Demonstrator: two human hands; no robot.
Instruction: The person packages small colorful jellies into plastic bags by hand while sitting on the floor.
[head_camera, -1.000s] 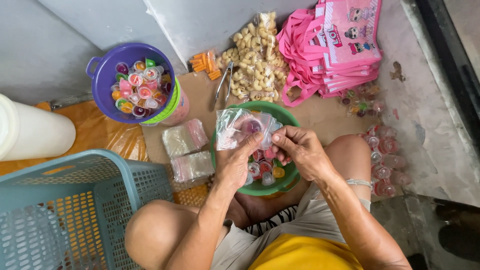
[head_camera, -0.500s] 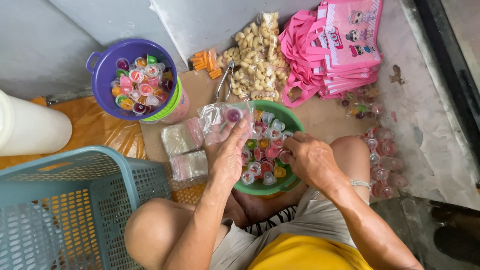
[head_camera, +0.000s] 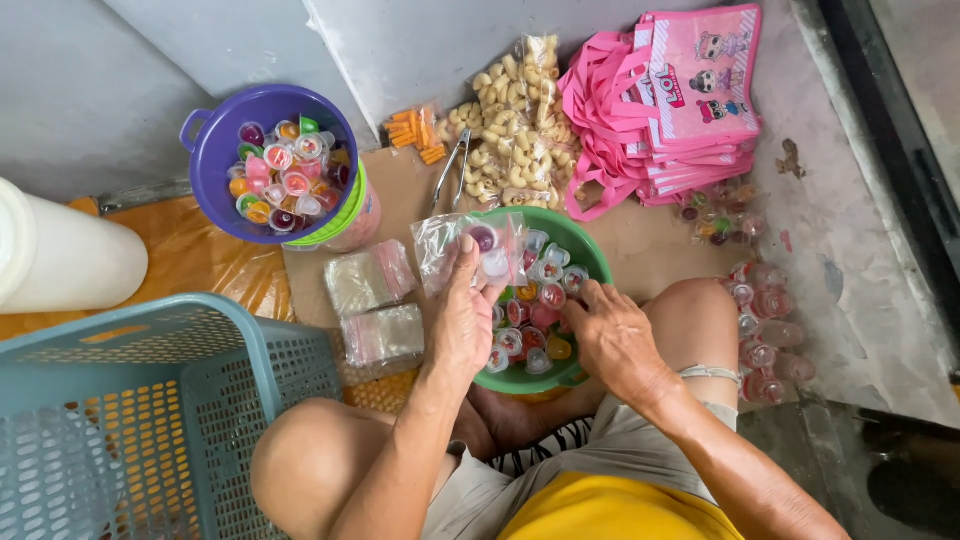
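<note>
My left hand (head_camera: 463, 315) holds a small clear plastic bag (head_camera: 470, 246) with a couple of jelly cups inside, over the left rim of a green bowl (head_camera: 583, 243). Several small coloured jelly cups (head_camera: 538, 312) fill that bowl. My right hand (head_camera: 610, 335) reaches into the bowl's right side, fingers down among the cups; whether it grips one is hidden. I sit on the floor with the bowl between my bare knees.
A purple bowl of jelly cups (head_camera: 275, 165) stands at the upper left above stacks of clear bags (head_camera: 372, 300). Bagged snacks (head_camera: 515, 125), metal tongs (head_camera: 450, 168) and pink bags (head_camera: 680, 105) lie beyond. A teal basket (head_camera: 130, 420) sits left, filled bags (head_camera: 765, 320) right.
My right hand left the bag and dropped into the green bowl. My left hand, still holding the bag, shifted slightly left and up.
</note>
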